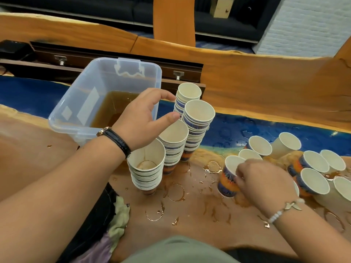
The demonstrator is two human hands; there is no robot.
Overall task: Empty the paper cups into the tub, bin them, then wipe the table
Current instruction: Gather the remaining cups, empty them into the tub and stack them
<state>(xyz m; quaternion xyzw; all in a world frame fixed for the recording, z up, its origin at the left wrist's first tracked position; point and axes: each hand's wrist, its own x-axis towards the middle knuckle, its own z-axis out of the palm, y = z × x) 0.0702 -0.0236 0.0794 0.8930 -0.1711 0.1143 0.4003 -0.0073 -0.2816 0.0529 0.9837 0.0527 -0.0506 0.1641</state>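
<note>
cup [227, 180] gripped in curled right hand [264, 181]; left hand [140, 122] hovers half-open, empty, by cup stacks [197, 120].

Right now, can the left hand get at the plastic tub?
Probably yes: the left hand hovers open and empty beside the tub, and nothing stands between them; the cup stacks are on its other side.

On the desk [190, 224], the tub [79, 95] sits toward the far left; four cup stacks [173, 147] stand just right of it, loose cups [313, 161] cluster toward the right edge, a cloth [119, 219] by the near edge
</note>
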